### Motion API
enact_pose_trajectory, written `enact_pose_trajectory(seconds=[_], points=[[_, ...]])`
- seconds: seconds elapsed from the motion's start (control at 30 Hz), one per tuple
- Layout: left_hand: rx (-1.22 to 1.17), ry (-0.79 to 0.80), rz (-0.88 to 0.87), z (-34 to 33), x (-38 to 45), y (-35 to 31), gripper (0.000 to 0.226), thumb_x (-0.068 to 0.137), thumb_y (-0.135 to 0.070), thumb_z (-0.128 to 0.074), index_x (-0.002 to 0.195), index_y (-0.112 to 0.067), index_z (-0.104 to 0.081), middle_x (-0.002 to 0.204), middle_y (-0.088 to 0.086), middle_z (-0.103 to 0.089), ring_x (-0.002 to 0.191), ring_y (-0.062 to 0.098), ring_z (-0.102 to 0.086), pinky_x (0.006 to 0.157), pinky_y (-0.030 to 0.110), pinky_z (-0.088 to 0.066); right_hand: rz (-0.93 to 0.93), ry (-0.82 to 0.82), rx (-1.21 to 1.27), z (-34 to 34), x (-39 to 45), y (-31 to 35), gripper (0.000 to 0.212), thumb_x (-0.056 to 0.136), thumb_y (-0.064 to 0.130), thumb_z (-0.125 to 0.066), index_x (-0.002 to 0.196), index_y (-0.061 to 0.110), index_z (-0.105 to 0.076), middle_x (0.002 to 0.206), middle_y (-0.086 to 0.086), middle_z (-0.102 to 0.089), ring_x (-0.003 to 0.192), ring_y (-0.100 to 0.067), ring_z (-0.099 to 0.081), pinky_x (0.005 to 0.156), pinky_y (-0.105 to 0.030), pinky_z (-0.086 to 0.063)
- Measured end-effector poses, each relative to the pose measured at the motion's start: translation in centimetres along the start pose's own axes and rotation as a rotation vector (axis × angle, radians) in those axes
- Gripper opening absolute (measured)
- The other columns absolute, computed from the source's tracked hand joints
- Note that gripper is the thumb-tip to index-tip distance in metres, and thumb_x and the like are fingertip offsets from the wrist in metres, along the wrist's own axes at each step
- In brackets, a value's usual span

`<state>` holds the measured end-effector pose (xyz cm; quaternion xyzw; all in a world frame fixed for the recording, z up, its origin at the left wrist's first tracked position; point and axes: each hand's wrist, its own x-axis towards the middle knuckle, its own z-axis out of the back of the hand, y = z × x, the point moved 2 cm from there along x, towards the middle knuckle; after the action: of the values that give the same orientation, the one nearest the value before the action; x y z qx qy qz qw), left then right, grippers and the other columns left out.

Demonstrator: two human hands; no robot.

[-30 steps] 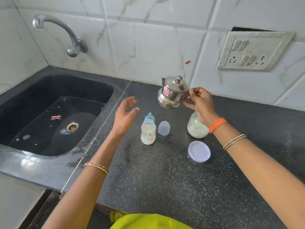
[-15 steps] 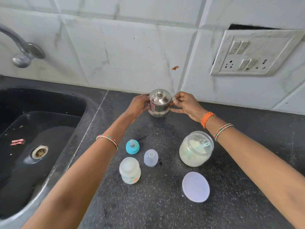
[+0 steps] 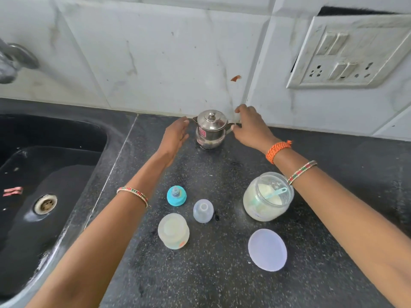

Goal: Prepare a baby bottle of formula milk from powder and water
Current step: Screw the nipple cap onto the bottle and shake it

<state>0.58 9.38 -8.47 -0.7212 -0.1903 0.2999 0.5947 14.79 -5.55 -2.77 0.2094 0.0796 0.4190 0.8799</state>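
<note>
Head view, nearest to us: the loose jar lid [image 3: 267, 249] lies flat on the black counter [image 3: 222, 281], and left of it our baby bottle [image 3: 173, 231] stands upright and uncapped, holding pale liquid. Just behind sit the clear cap [image 3: 203, 210] and the blue teat ring [image 3: 176, 196], with the open powder jar [image 3: 268, 196] to the right, its scoop [image 3: 274, 193] resting inside.

Farther back, the steel kettle [image 3: 210, 129] stands against the wall tiles. Our left hand [image 3: 175, 135] hovers just beside it with fingers straight, gripping nothing. Our right hand [image 3: 250, 127] reaches the handle side; we cannot tell whether it pinches the handle or has let go.

We judge the main risk lies in drawing our arms back: our right forearm passes right over the open jar, and a low sweep could tip it and spill powder. Our left forearm runs close to the teat ring and bottle, which could topple likewise.

For room, the counter's near middle is open, the sink [image 3: 55, 174] drops away on the left, and the wall closes the back.
</note>
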Motion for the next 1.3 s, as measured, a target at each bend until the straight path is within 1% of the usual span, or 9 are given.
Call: enact_pose_trajectory(seconds=[0.07, 0.17, 0.4, 0.63, 0.83, 0.97, 1.1, 1.17, 1.3], points=[[0.041, -0.037, -0.061, 0.5, -1.4, -0.6, 0.051, 0.099, -0.018, -0.041, 0.147, -0.008, -0.027, 0.152, 0.005, -0.032, 0.136, 0.014, -0.033, 0.105, 0.025, -0.031, 0.093, -0.060, 0.011, 0.8, -2.2, 1.7, 0.033, 0.090, 0.014, -0.051, 0.122, 0.008, -0.049, 0.120, -0.015, -0.051, 0.108, -0.030, -0.051, 0.088, -0.039, -0.045], [0.085, -0.050, -0.117, 1.0, -4.1, -1.3, 0.056, 0.096, -0.016, -0.045, 0.148, -0.010, -0.025, 0.153, 0.003, -0.031, 0.133, 0.012, -0.034, 0.104, 0.025, -0.030, 0.127, 0.046, 0.093, 0.9, -6.2, 4.4, 0.018, 0.088, 0.016, -0.053, 0.104, 0.015, -0.059, 0.100, -0.004, -0.059, 0.089, -0.021, -0.057, 0.074, -0.032, -0.046], [0.100, -0.015, -0.184, 2.3, -10.5, -1.2, 0.049, 0.094, -0.016, -0.050, 0.141, -0.016, -0.037, 0.143, -0.005, -0.041, 0.129, 0.009, -0.041, 0.099, 0.025, -0.034, 0.078, 0.235, 0.082, -4.1, -12.3, 6.7, 0.025, 0.086, 0.021, -0.058, 0.110, 0.016, -0.062, 0.116, -0.007, -0.064, 0.104, -0.025, -0.060, 0.091, -0.044, -0.050], [0.074, -0.127, -0.205, 4.9, -15.9, 1.2, 0.045, 0.092, -0.006, -0.051, 0.136, -0.015, -0.044, 0.139, -0.001, -0.048, 0.129, 0.012, -0.044, 0.098, 0.024, -0.038, 0.228, 0.190, 0.036, -8.0, -12.6, 9.7, 0.043, 0.085, 0.030, -0.066, 0.125, 0.018, -0.057, 0.125, -0.005, -0.060, 0.115, -0.021, -0.057, 0.091, -0.043, -0.050], [0.141, -0.187, -0.187, 6.8, -20.3, 3.1, 0.044, 0.090, -0.002, -0.053, 0.132, -0.015, -0.046, 0.140, 0.001, -0.048, 0.133, 0.017, -0.042, 0.109, 0.036, -0.036, 0.225, 0.066, 0.002, -9.2, -12.3, 10.6, 0.015, 0.087, 0.024, -0.062, 0.099, 0.017, -0.068, 0.104, -0.002, -0.068, 0.097, -0.021, -0.063, 0.075, -0.031, -0.047], [0.173, -0.196, -0.189, 7.4, -22.7, 4.5, 0.048, 0.088, 0.000, -0.057, 0.133, -0.012, -0.046, 0.143, 0.003, -0.046, 0.133, 0.015, -0.041, 0.111, 0.033, -0.033, 0.181, -0.076, 0.217, -6.7, -13.2, 10.1, 0.013, 0.082, 0.022, -0.067, 0.091, 0.011, -0.069, 0.093, -0.004, -0.069, 0.086, -0.018, -0.063, 0.076, -0.034, -0.053], [0.244, -0.171, -0.177, 7.3, -24.9, 7.3, 0.055, 0.085, -0.006, -0.066, 0.133, -0.021, -0.046, 0.142, -0.002, -0.047, 0.132, 0.011, -0.041, 0.111, 0.031, -0.029, 0.188, -0.215, 0.496, -3.6, -16.3, 9.6, 0.007, 0.080, 0.017, -0.069, 0.086, 0.014, -0.069, 0.084, 0.000, -0.070, 0.075, -0.009, -0.063, 0.067, -0.008, -0.048], [0.329, -0.144, -0.177, 7.0, -25.2, 8.4, 0.056, 0.084, -0.013, -0.069, 0.133, -0.026, -0.044, 0.140, -0.005, -0.048, 0.129, 0.007, -0.042, 0.109, 0.033, -0.031, 0.187, -0.208, 0.565, -3.1, -17.6, 9.8, 0.005, 0.081, 0.016, -0.068, 0.086, 0.015, -0.069, 0.083, 0.001, -0.071, 0.073, -0.005, -0.064, 0.068, -0.009, -0.049], [0.487, -0.060, -0.235, 5.5, -24.9, 8.9, 0.066, 0.078, -0.026, -0.076, 0.135, -0.029, -0.043, 0.131, -0.014, -0.052, 0.114, -0.011, -0.046, 0.090, 0.003, -0.034, 0.222, -0.036, 0.599, -3.9, -19.4, 11.0, 0.005, 0.083, 0.012, -0.068, 0.088, 0.013, -0.069, 0.086, 0.001, -0.071, 0.072, 0.001, -0.063, 0.070, -0.010, -0.051]])
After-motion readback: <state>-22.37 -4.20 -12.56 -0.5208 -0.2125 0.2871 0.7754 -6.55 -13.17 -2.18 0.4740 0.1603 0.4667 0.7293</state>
